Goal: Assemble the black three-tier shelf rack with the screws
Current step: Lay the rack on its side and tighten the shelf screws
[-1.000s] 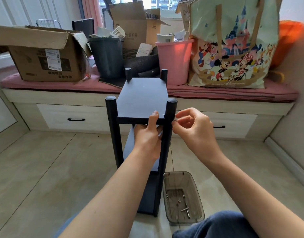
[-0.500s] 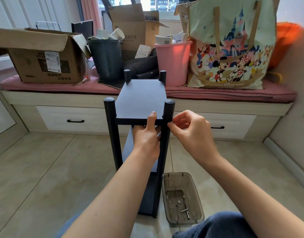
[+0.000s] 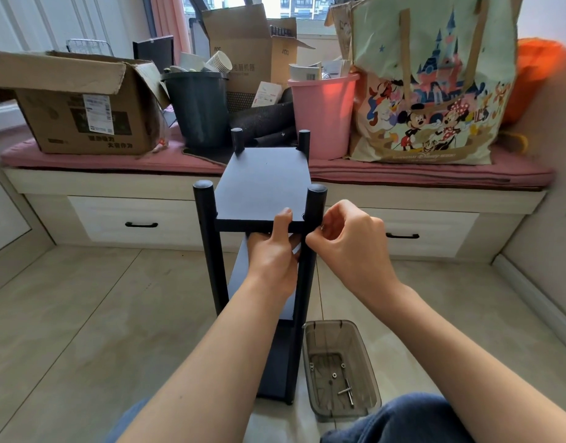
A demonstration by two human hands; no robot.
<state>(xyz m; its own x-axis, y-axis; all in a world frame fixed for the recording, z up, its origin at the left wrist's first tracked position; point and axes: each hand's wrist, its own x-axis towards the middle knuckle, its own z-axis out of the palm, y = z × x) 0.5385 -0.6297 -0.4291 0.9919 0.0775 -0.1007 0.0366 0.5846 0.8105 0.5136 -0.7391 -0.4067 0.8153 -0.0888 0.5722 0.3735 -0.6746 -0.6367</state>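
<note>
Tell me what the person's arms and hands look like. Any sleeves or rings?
Both forearms are bare, with no sleeves in view. The left hand and right hand wear no gloves, and no rings, watch or bracelets show. Nails look short and plain. Blue trousers cover the knees below.

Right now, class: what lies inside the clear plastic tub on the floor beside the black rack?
Inside the tub lie a few small screws or washers and a metal T-shaped tool. The tinted near wall and a knee blur its front corner, so more may be hidden there.

Upright black 3-tier rack [image 3: 262,183] on floor
</note>
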